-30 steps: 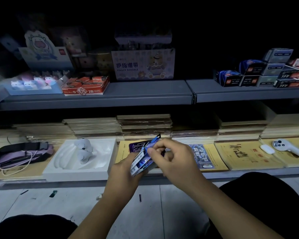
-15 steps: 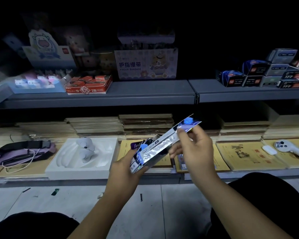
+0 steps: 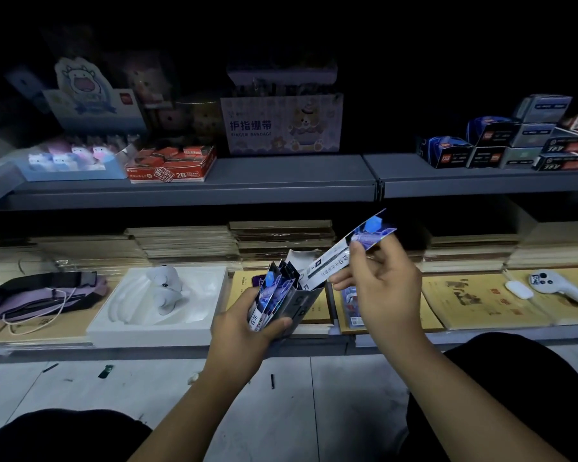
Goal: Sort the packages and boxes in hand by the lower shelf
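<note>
Now my left hand (image 3: 247,325) grips the box (image 3: 289,303) of packs in front of the lower shelf (image 3: 167,350), while my right hand (image 3: 386,288) pinches one pack (image 3: 334,261) angled up out of it.

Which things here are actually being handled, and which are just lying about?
In hand:
left hand grips the box of packs
right hand pinches one pack

Lying about:
white tray
purple bag
2B box
bandage box
white controller
</note>
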Tool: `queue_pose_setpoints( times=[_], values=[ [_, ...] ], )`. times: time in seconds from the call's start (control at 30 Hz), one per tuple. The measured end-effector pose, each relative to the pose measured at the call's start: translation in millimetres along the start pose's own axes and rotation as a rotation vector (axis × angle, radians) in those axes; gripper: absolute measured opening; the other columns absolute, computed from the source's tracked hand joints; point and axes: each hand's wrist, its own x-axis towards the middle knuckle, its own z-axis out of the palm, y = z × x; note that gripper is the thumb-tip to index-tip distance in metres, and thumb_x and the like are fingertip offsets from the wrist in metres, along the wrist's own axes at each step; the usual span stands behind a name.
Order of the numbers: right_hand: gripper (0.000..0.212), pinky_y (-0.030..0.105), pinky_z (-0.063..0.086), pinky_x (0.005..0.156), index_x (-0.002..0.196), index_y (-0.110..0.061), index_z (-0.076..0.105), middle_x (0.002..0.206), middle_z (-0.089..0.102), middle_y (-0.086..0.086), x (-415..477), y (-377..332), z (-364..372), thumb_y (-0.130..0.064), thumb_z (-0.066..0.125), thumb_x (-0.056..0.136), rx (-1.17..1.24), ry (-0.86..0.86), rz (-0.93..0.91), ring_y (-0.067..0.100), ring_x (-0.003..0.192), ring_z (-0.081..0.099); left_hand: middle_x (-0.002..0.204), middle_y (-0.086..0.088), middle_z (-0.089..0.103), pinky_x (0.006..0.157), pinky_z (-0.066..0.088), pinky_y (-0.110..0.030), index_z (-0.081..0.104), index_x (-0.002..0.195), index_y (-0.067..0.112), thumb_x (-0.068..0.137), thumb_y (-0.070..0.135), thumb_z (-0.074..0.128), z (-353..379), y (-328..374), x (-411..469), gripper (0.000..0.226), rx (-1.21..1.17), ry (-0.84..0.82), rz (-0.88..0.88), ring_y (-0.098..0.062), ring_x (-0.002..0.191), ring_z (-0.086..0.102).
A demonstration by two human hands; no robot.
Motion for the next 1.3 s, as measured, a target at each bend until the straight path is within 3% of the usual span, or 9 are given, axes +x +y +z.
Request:
queue_pose_setpoints(
  times=[0.17, 0.33, 0.47, 0.6, 0.73, 0.93, 1.1, 1.2, 1.3],
  values=[
    [0.007, 0.024, 0.057, 0.057, 0.100, -0.015, 0.066, 0.064, 0.071, 0.002, -5, 11, 5, -0.013, 0.060, 0.102, -0.174, -0.169, -0.065, 0.012, 0.057, 0.071, 0.092, 0.035, 0.063, 0.066, 0.057, -0.016, 0.057, 0.110, 0.041, 0.081, 0.037, 0.084, -2, 7, -2, 0.040, 0.056, -0.003, 0.040, 0.010, 0.086, 0.065],
    [0.014, 0.031, 0.047, 0.053, 0.082, -0.022, 0.068, 0.054, 0.057, -0.010, -5, 23, 9, -0.028, 0.068, 0.096, -0.411, -0.249, -0.092, 0.011, 0.053, 0.058, 0.092, 0.030, 0.068, 0.062, 0.050, -0.007, 0.061, 0.107, 0.037, 0.082, 0.028, 0.084, -3, 12, -5, 0.036, 0.019, 0.017, 0.079, 0.014, 0.086, 0.064],
    [0.023, 0.040, 0.055, 0.054, 0.079, -0.019, 0.069, 0.055, 0.062, -0.007, -5, 25, 6, -0.038, 0.068, 0.092, -0.504, -0.363, 0.088, 0.018, 0.049, 0.061, 0.098, 0.022, 0.071, 0.064, 0.048, -0.004, 0.061, 0.112, 0.036, 0.081, 0.027, 0.085, -3, 10, -5, 0.040, 0.054, 0.013, 0.107, 0.013, 0.089, 0.064],
    [0.011, 0.046, 0.054, 0.047, 0.084, -0.027, 0.066, 0.073, 0.068, -0.007, -2, 16, 4, -0.033, 0.069, 0.094, -0.343, -0.217, 0.088, 0.031, 0.044, 0.060, 0.102, 0.021, 0.070, 0.066, 0.049, -0.005, 0.059, 0.117, 0.039, 0.080, 0.032, 0.084, -3, 6, -4, 0.045, 0.103, 0.007, 0.121, 0.012, 0.090, 0.065],
    [0.017, 0.033, 0.047, 0.041, 0.081, -0.028, 0.067, 0.080, 0.071, -0.013, -2, 12, 0, -0.019, 0.068, 0.095, -0.310, -0.170, 0.096, 0.021, 0.036, 0.057, 0.103, 0.023, 0.072, 0.070, 0.054, -0.012, 0.059, 0.118, 0.042, 0.080, 0.035, 0.084, -1, 2, -2, 0.045, 0.141, 0.014, 0.153, 0.006, 0.091, 0.067],
    [0.014, 0.029, 0.050, 0.047, 0.080, -0.021, 0.070, 0.070, 0.073, -0.004, -9, 19, 9, -0.018, 0.069, 0.094, -0.413, -0.277, 0.073, 0.010, 0.040, 0.058, 0.104, 0.021, 0.072, 0.075, 0.058, -0.020, 0.057, 0.115, 0.042, 0.080, 0.034, 0.085, 1, -3, -2, 0.046, 0.190, 0.015, 0.192, 0.003, 0.090, 0.068],
    [0.021, 0.030, 0.056, 0.054, 0.080, -0.022, 0.066, 0.066, 0.073, -0.004, -11, 8, 7, -0.028, 0.061, 0.100, -0.467, -0.376, 0.189, 0.015, 0.036, 0.063, 0.104, 0.021, 0.071, 0.072, 0.055, -0.012, 0.055, 0.113, 0.044, 0.081, 0.031, 0.085, -1, -4, -2, 0.046, 0.200, 0.012, 0.202, 0.008, 0.092, 0.066],
    [0.019, 0.022, 0.043, 0.040, 0.085, -0.017, 0.068, 0.073, 0.076, 0.001, -9, 7, 7, -0.024, 0.060, 0.101, -0.404, -0.402, 0.328, 0.020, 0.042, 0.067, 0.106, 0.019, 0.071, 0.072, 0.055, -0.013, 0.061, 0.120, 0.036, 0.081, 0.031, 0.085, 0, -5, -1, 0.046, 0.216, 0.001, 0.219, 0.005, 0.092, 0.067],
    [0.025, 0.018, 0.034, 0.032, 0.097, 0.000, 0.068, 0.075, 0.074, 0.023, -5, 6, 6, -0.018, 0.053, 0.105, -0.315, -0.444, 0.451, 0.019, 0.037, 0.064, 0.106, 0.018, 0.073, 0.074, 0.057, -0.019, 0.061, 0.120, 0.035, 0.081, 0.030, 0.085, 2, -6, -1, 0.046, 0.205, -0.004, 0.232, 0.003, 0.092, 0.067]
  ],
)
